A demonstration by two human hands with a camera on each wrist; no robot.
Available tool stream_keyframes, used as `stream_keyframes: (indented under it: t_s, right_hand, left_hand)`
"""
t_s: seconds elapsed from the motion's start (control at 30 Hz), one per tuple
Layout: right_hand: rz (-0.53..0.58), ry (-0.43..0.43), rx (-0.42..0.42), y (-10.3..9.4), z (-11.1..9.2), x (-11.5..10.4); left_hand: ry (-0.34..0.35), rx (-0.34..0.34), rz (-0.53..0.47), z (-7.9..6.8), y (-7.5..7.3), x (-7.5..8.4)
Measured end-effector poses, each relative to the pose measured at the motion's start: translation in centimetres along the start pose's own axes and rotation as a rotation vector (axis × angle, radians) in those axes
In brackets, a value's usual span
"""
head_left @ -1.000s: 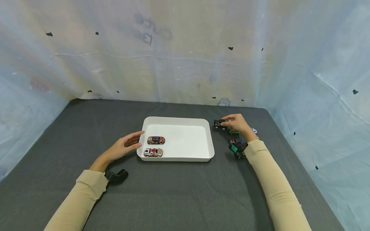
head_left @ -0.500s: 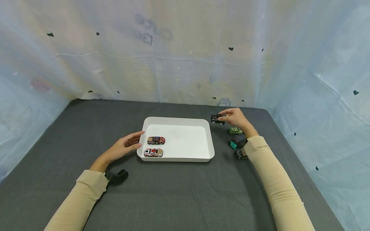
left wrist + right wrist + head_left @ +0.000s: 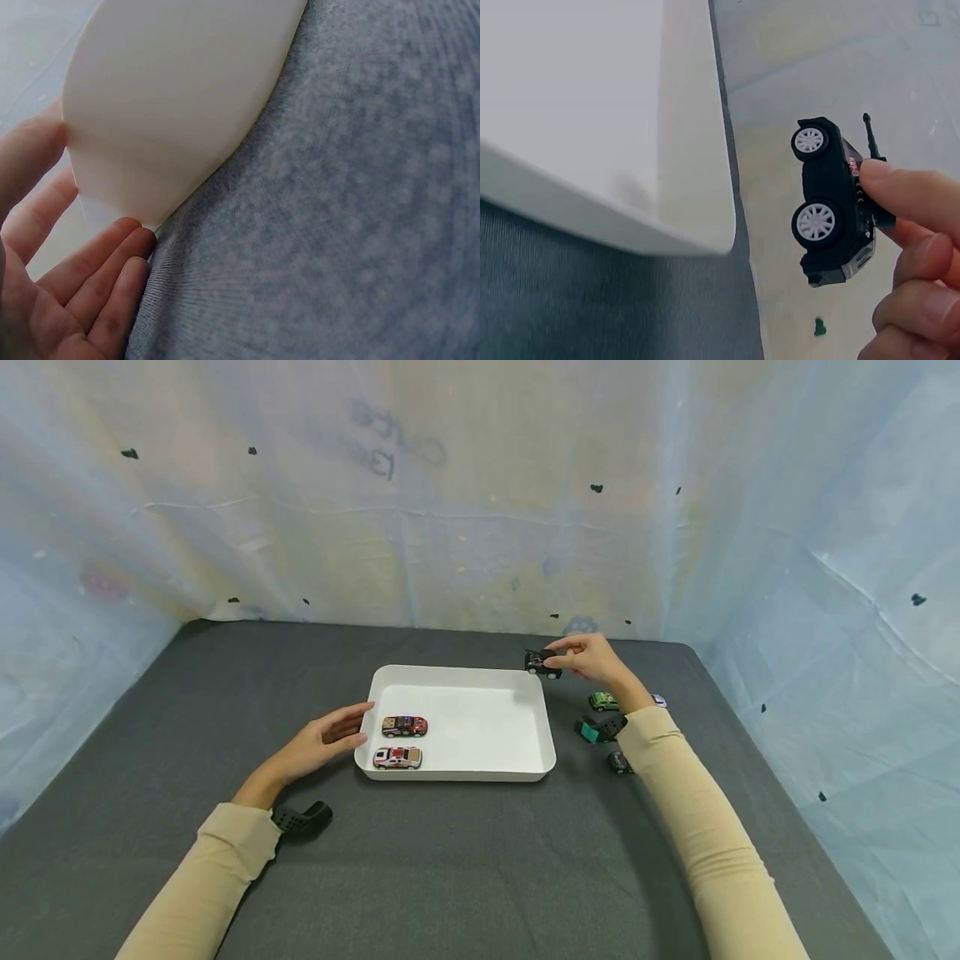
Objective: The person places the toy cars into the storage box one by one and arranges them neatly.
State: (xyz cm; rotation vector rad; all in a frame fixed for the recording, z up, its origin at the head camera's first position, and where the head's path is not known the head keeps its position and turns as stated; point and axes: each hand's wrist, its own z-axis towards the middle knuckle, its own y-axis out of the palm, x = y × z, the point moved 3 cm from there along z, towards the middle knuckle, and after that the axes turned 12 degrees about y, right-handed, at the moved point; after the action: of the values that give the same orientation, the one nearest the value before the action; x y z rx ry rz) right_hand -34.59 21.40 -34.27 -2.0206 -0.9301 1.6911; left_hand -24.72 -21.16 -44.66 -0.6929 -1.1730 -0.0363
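Near the tray (image 3: pixel 480 727), black toy car (image 3: pixel 537 662), long axis left-right, front unclear.

Sleeved arms (image 3: pixel 712 852) stretch forward, the left hand (image 3: pixel 318 752) well in from the table's (image 3: pixel 465 860) left edge with its thumb spread from loosely extended fingers (image 3: pixel 94 262), the right hand (image 3: pixel 588 658) pinching near the far edge.

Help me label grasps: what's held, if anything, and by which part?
The right hand pinches the black toy car by its upper body; the left hand touches the white tray at one end.
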Motion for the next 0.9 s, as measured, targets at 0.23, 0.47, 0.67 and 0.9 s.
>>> stream_keyframes:
  t_s: [0.23, 0.47, 0.67, 0.9]
  right_hand:
    - [0.065, 0.007, -0.039, 1.1, -0.6, -2.3]
    - [0.125, 0.024, -0.095, 2.7, -1.8, -5.1]
    - [0.164, -0.023, -0.11, 4.4, 0.1, -4.5]
    - [0.188, -0.04, -0.109, 6.0, 1.6, -4.3]
  left_hand:
    - [0.003, 0.0, -0.009, 0.1, 0.0, 0.0]
    - [0.007, 0.004, -0.024, 0.1, -0.1, -0.1]
    - [0.005, 0.003, -0.026, 0.1, -0.2, -0.1]
    - [0.001, 0.007, -0.016, 0.1, -0.1, 0.0]
